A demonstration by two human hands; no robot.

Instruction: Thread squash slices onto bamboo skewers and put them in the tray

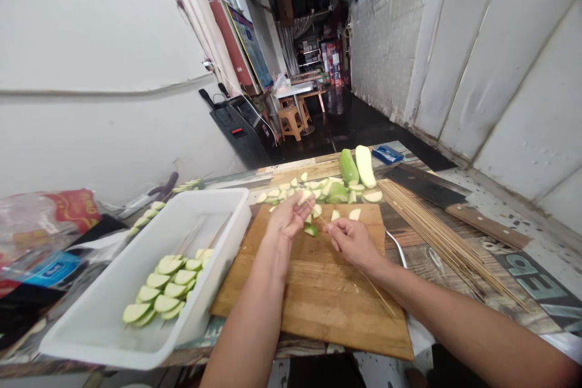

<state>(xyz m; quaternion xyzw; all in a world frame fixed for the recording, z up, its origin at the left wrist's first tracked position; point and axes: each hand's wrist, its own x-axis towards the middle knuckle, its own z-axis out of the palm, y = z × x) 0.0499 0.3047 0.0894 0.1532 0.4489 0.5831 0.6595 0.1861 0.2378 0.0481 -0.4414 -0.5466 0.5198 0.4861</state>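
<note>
The left hand [290, 216], palm turned up above the far part of the wooden board [327, 297], pinches a pale green-edged slice [304, 197] at its fingertips. The right hand [351, 240] pinches a thin stick [379, 295], whose far end points toward the left hand; I cannot tell whether it pierces the slice. More loose slices [274, 193] lie beyond the board. On the left, a white tray [113, 353] holds skewered slices [166, 291]; on the right lie a bundle of sticks [430, 239] and a knife [488, 224].
</note>
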